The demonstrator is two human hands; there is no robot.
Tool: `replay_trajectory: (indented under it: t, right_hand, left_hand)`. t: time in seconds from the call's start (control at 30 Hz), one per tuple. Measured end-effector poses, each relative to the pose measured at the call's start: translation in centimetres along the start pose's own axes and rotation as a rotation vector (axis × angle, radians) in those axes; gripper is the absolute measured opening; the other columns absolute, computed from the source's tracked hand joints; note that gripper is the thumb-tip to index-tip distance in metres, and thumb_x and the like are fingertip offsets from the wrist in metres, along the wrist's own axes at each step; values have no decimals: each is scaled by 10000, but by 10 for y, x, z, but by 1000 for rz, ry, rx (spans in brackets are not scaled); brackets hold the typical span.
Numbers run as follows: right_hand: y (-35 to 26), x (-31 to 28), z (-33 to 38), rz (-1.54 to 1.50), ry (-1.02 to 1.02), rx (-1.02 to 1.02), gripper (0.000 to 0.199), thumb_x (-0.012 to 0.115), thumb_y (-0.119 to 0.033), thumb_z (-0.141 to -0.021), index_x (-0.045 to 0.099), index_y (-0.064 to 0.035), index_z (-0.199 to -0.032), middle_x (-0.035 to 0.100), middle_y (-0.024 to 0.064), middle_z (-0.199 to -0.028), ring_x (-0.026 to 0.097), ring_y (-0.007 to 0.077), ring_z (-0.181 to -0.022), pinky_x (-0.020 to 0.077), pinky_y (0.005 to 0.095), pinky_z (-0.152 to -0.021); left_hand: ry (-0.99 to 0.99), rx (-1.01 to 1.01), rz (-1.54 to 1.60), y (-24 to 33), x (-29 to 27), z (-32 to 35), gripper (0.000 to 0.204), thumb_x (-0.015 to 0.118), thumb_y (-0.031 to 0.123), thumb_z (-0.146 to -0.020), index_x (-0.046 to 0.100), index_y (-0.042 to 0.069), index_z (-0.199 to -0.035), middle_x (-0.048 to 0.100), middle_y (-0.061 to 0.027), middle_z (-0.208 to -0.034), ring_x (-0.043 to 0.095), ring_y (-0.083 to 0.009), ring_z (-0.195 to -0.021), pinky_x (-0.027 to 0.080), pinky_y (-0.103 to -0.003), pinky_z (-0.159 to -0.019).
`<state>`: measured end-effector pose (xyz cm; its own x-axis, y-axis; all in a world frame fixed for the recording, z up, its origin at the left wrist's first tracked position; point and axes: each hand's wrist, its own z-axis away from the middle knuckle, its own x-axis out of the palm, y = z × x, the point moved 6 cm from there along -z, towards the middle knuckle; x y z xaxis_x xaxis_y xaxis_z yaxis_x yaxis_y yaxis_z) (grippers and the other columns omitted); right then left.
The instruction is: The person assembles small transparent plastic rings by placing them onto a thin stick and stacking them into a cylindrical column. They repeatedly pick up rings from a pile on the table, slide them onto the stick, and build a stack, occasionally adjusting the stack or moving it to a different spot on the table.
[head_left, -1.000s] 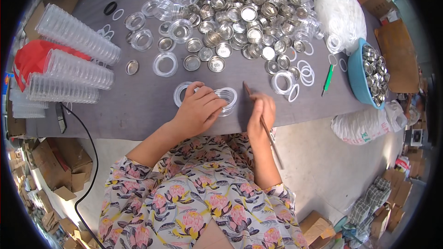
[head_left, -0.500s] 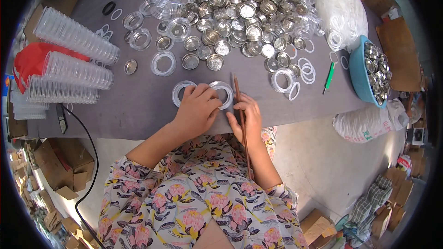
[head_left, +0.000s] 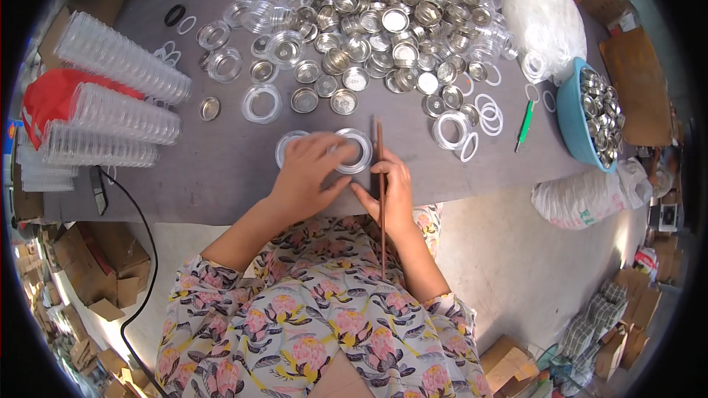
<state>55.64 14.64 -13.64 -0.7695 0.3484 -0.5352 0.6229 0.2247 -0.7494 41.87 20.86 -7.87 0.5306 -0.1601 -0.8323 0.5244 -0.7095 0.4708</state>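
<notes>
Nearest the body, the right hand [head_left: 394, 191] grips a thin brown stick [head_left: 381, 199], fingers clenched around it; the stick now stands nearly straight, tip at twelve o'clock, where a second ago it slanted toward one o'clock. The left hand [head_left: 310, 173] lies flat on the grey table [head_left: 221, 169], fingers spread and released, pressing two clear plastic rings [head_left: 352, 151]; the right-hand ring touches the stick's tip side. Judged from this, the stick has been brought into line beside the rings.

Further out, at twelve o'clock, a heap of metal caps [head_left: 383, 22] covers the table. At ten o'clock lie stacked clear lids [head_left: 118, 66] over a red bag [head_left: 48, 103]. At two o'clock sit a green pen [head_left: 524, 122] and a blue bowl [head_left: 571, 121] of caps.
</notes>
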Motion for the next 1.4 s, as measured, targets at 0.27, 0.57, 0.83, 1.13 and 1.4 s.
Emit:
replay_trajectory:
  t: [0.27,0.57,0.83,1.13,1.4]
  right_hand:
    - [-20,38,-18,13,-110,-65,439,784,-163,-638,491,-67,-951,438,270,-1273,476,413,-1114,388,449,-914]
    - [-75,130,-54,-227,-196,-246,362,753,-104,-625,497,-39,-873,459,258,-1247,498,416,-1067,409,458,-875]
    - [-57,85,-40,-97,41,-284,261,699,-78,-666,522,-72,-859,480,228,-1214,490,392,-1051,384,456,-889]
    - [31,-75,-26,552,246,-1,238,646,-73,-736,482,-63,-909,530,193,-1162,438,421,-1137,328,480,-959]
    - [41,-47,-31,312,222,-17,197,614,16,-723,502,-50,-871,586,181,-1037,498,388,-1050,376,455,-891]
  left_hand:
    - [43,-190,-181,-45,-5,51,596,696,168,-711,493,164,-1271,367,-142,-1351,341,-330,-1248,245,-462,-998]
    - [185,-382,-342,-111,-55,97,606,686,148,-704,477,163,-1272,377,-156,-1347,354,-327,-1246,216,-498,-1008]
    - [159,-185,-166,-98,-51,32,630,688,253,-718,443,61,-1266,402,-175,-1329,354,-322,-1256,170,-528,-1056]
    - [-78,-262,-404,-136,-55,33,559,703,278,-707,521,99,-1205,469,-160,-1252,435,-302,-1178,233,-527,-1036]
    - [155,-122,-292,-114,-76,-4,380,718,170,-688,586,85,-1034,523,-127,-1156,477,-315,-1078,347,-443,-921]
